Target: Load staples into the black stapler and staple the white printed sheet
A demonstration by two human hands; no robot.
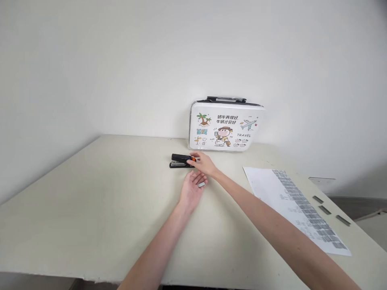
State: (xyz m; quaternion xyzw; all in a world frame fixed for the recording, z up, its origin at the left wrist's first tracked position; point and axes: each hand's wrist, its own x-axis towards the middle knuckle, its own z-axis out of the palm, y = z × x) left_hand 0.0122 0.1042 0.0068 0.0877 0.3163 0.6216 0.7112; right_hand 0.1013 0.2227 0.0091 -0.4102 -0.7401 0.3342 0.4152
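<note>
A black stapler with an orange part lies on the table in front of the white case. My right hand has its thumb and fingers closed on the stapler's right end, covering part of it. Just below, my left hand is turned palm up with its fingers curled. A small silvery strip of staples rests in those fingers, near the stapler but apart from it.
A white case with cartoon prints stands upright against the wall. To the right lie a sheet of paper with a dark printed band and 3 staple strips near the table's right edge.
</note>
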